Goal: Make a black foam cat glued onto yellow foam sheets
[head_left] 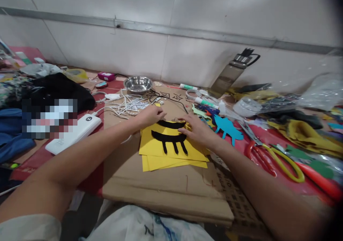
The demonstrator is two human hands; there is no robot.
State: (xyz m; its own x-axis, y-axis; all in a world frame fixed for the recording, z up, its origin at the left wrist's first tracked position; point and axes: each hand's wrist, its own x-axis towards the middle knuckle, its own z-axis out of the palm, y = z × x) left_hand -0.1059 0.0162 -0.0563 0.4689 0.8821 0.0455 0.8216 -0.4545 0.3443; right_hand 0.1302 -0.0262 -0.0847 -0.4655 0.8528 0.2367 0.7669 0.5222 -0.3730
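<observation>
Dark handwritten characters (177,97) ran across the far part of the brown cardboard (120,169), the clearest seeming to read 区 and 公; darker printing (232,189) at its lower right was too blurred to make out, as was the faint mark on the white power bank (73,133).

The yellow sheets (150,149) lay on the cardboard, at least two, their near edges fanned unevenly. Bare cardboard stretched before them to its near edge and also to their left. Their right side was tighter, with one blue cutout (227,127) and one pair of scissors (268,151) on the red-covered surface (91,182).

Two black shapes (168,137) rested on the top sheet: a curved strip above, and a curve with three prongs below. The left hand (152,116) had its fingers curled at the strip's left end; whether it gripped anything could not be told. The right hand (197,128) was partly open, thumb and forefinger parted around the strip's right end. Beyond stood one metal bowl (138,85) and one bottle (227,74).
</observation>
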